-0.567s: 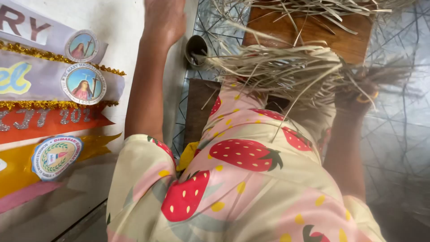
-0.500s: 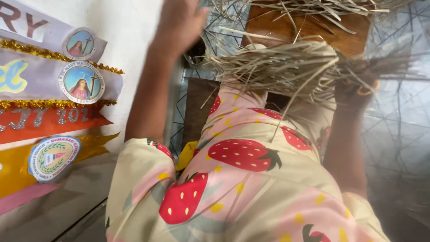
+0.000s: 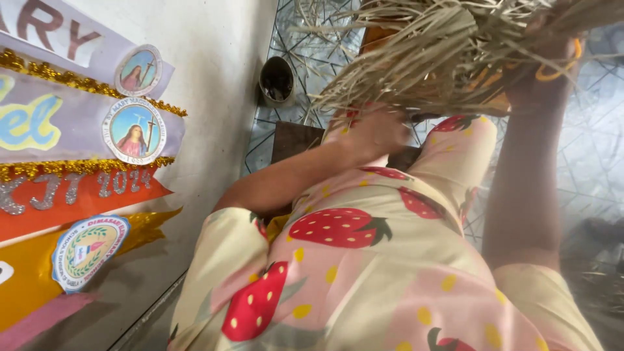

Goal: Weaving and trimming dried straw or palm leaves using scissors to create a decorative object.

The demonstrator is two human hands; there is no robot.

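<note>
A bundle of dry straw-coloured fibre strips [image 3: 416, 58] is held raised at the top of the head view, above the lap. The right hand [image 3: 546, 62] is clenched around the right end of the bundle, and the loose strips fan out to the left from that grip. An orange band [image 3: 560, 68] is seen at the right wrist.

The left hand [image 3: 377, 130] is positioned directly below the fanned strips, at the lower edge of the bundle. It is blurred, so it cannot be told whether the fingers are closed on any strips or merely touching them.

The lap is covered by a pale yellow garment with a strawberry print [image 3: 351, 260]. A dark round container [image 3: 277, 79] stands on the patterned tile floor [image 3: 595, 156], just beside the white wall [image 3: 214, 58] and left of the bundle. A dark wooden board [image 3: 292, 140] lies below the container, partly hidden by the left forearm. Coloured banners with round medallions [image 3: 84, 162] are fixed along the wall at the left.
</note>
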